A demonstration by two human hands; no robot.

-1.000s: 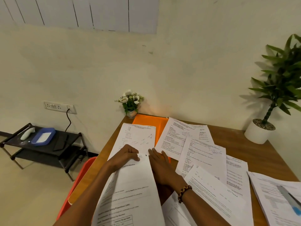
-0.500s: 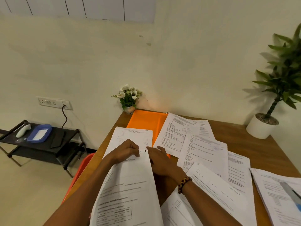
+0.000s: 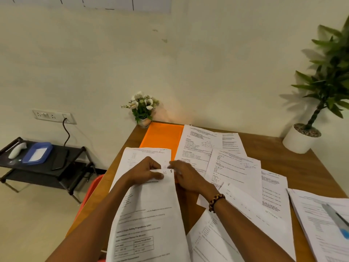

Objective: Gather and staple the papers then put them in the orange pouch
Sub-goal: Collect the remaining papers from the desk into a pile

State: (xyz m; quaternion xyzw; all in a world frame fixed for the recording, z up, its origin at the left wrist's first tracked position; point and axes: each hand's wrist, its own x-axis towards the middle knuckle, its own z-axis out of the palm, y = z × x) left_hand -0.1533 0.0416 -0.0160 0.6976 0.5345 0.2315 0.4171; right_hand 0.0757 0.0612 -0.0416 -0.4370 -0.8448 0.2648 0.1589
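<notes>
On the desk [image 3: 264,148], near its left edge: I hold a printed sheet [image 3: 147,220] that runs from my chest to my hands.
My left hand [image 3: 146,172]: fingers curled on the sheet's far end, thumb pinching the paper from the side.
My right hand [image 3: 186,177]: at the sheet's right corner, just beside the left hand; fingers bent over the edge, but I cannot tell whether they grip it. A beaded bracelet [image 3: 216,201] sits on that wrist.
Under the sheet: a second page [image 3: 132,159] lies flat, its far end showing beyond my knuckles.
Orange pouch [image 3: 162,137]: flat at the far left of the desk, against the wall, partly covered by papers.
Loose papers [image 3: 234,167]: overlapping across the middle of the desk, to the right of my hands.
Right edge: another stack of papers [image 3: 317,220] with a blurred blue and grey object [image 3: 338,222] on top.
Corners: a small flower pot [image 3: 142,108] beside the pouch, a white potted plant [image 3: 302,137] far right.
</notes>
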